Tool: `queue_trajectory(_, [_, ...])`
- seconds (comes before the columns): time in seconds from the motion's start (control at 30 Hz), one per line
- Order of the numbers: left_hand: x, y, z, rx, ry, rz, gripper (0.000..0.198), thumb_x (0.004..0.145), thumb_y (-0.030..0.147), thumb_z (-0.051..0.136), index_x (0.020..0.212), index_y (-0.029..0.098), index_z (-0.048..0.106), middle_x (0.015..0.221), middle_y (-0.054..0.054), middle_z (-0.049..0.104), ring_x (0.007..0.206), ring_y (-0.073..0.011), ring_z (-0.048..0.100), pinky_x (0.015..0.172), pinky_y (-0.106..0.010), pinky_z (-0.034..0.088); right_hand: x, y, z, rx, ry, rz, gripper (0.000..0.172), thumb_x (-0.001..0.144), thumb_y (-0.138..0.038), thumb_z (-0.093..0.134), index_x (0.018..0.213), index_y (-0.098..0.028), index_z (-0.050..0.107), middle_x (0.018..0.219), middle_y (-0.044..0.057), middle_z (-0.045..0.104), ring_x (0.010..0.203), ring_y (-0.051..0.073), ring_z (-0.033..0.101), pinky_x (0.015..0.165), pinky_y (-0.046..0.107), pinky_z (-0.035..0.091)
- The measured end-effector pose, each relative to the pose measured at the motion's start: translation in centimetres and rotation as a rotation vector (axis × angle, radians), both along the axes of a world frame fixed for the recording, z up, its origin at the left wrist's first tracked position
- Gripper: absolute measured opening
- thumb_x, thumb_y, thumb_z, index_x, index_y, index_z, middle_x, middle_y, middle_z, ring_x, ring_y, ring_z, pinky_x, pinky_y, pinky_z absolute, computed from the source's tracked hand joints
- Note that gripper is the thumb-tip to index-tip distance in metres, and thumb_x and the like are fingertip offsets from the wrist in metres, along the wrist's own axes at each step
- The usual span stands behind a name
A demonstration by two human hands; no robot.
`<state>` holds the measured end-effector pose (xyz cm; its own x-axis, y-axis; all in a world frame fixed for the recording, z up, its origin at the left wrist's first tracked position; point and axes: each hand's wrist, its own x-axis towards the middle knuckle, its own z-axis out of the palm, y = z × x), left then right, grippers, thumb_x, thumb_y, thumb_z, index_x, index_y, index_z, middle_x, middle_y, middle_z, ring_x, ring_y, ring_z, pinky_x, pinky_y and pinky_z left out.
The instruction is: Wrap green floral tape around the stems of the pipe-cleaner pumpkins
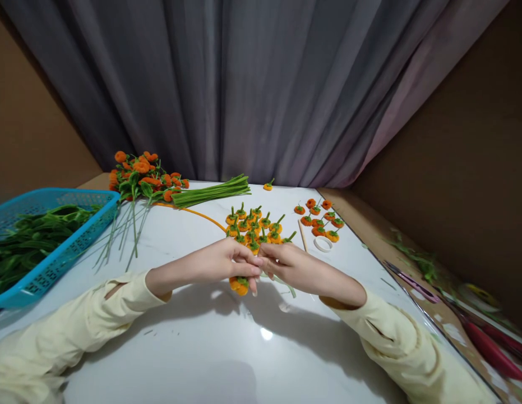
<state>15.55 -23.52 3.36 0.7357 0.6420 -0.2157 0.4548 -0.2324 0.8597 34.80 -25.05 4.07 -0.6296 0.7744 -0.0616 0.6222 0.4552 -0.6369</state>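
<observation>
My left hand is closed on an orange-yellow fuzzy flower head, which hangs petals down below the fingers with its green base up. Meeting it at the fingertips, my right hand is pinched closed. A pale green strip, like tape, trails from under the right fingers; its upper end is hidden by them. Just beyond both hands, a cluster of yellow-orange flower heads rests on the white table, their short green stems pointing up.
Left stands a blue basket of green leaves. Behind it lie finished orange flowers and a bundle of green stems. Darker orange heads, a white tape ring and a thin stick sit right. Scissors lie beyond the table's right edge.
</observation>
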Motion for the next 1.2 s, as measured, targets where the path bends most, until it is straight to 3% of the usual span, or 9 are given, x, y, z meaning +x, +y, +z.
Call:
queue_trajectory(0.23, [0.3, 0.0, 0.2, -0.197, -0.142, 0.022, 0.029, 0.083, 0.038, 0.061, 0.098, 0.014, 0.067, 0.08, -0.004, 0.073, 0.064, -0.012, 0.057, 0.056, -0.02, 0.037, 0.0, -0.4, 0.6, 0.211, 0.111, -0.032, 0.028, 0.093, -0.023, 0.042, 0.065, -0.017, 0.044, 0.054, -0.006, 0.042, 0.047, 0.007, 0.036, 0.05, 0.02, 0.026])
queue_trajectory(0.43, [0.2, 0.5, -0.6, -0.397, -0.326, -0.115, 0.025, 0.086, 0.036, 0.057, 0.097, 0.014, 0.062, 0.076, -0.006, 0.073, 0.082, -0.0156, 0.064, 0.076, -0.026, 0.043, 0.1, -0.8, 0.8, 0.307, 0.135, 0.012, 0.032, 0.092, -0.025, 0.04, 0.062, -0.018, 0.037, 0.051, -0.007, 0.035, 0.044, 0.006, 0.031, 0.048, 0.021, 0.023])
queue_trajectory(0.53, [0.2, 0.4, -0.6, -0.361, -0.313, -0.068, 0.029, 0.086, 0.038, 0.059, 0.104, 0.015, 0.055, 0.084, -0.007, 0.073, 0.085, -0.0172, 0.065, 0.078, -0.029, 0.045, 0.1, -0.8, 0.9, 0.25, 0.099, -0.067, 0.033, 0.09, -0.025, 0.043, 0.059, -0.018, 0.038, 0.048, -0.007, 0.034, 0.043, 0.006, 0.031, 0.047, 0.02, 0.022])
queue_trajectory(0.63, [0.4, 0.0, -0.4, -0.199, -0.22, 0.065, 0.034, 0.079, 0.04, 0.066, 0.101, 0.016, 0.058, 0.096, -0.007, 0.07, 0.088, -0.019, 0.064, 0.077, -0.03, 0.047, 0.0, -0.9, 1.1, 0.207, 0.072, -0.138, 0.032, 0.088, -0.023, 0.045, 0.057, -0.017, 0.041, 0.048, -0.006, 0.038, 0.044, 0.006, 0.033, 0.046, 0.02, 0.023])
queue_trajectory(0.73, [0.7, -0.5, -0.2, 0.043, -0.176, 0.128, 0.024, 0.077, 0.038, 0.066, 0.087, 0.016, 0.067, 0.098, -0.005, 0.067, 0.093, -0.0195, 0.061, 0.085, -0.03, 0.045, -0.2, -1.0, 1.2, 0.208, 0.055, -0.194, 0.029, 0.086, -0.018, 0.046, 0.057, -0.016, 0.046, 0.049, -0.006, 0.04, 0.045, 0.006, 0.034, 0.046, 0.019, 0.024])
queue_trajectory(0.83, [0.8, -0.8, -0.1, 0.166, -0.205, 0.175, 0.017, 0.075, 0.033, 0.068, 0.07, 0.017, 0.069, 0.097, -0.004, 0.065, 0.095, -0.0188, 0.059, 0.091, -0.029, 0.041, -0.4, -1.2, 1.2, 0.215, 0.057, -0.211, 0.03, 0.085, -0.018, 0.047, 0.055, -0.016, 0.045, 0.047, -0.006, 0.039, 0.044, 0.006, 0.032, 0.046, 0.02, 0.023])
queue_trajectory(0.93, [0.7, -0.7, -0.1, 0.12, -0.208, 0.141, 0.018, 0.078, 0.03, 0.065, 0.068, 0.017, 0.072, 0.095, -0.003, 0.064, 0.093, -0.0178, 0.059, 0.089, -0.027, 0.042, -0.5, -1.2, 1.1, 0.171, 0.084, -0.172, 0.033, 0.088, -0.02, 0.046, 0.055, -0.016, 0.043, 0.047, -0.006, 0.038, 0.044, 0.005, 0.031, 0.047, 0.02, 0.024])
queue_trajectory(1.2, [0.2, -0.3, -0.3, -0.187, -0.25, -0.035, 0.025, 0.086, 0.033, 0.058, 0.082, 0.016, 0.075, 0.084, -0.004, 0.071, 0.077, -0.0139, 0.061, 0.072, -0.022, 0.045, -0.3, -1.1, 0.9, 0.146, 0.104, -0.119, 0.036, 0.089, -0.024, 0.045, 0.054, -0.016, 0.041, 0.048, -0.006, 0.037, 0.045, 0.006, 0.031, 0.047, 0.021, 0.023])
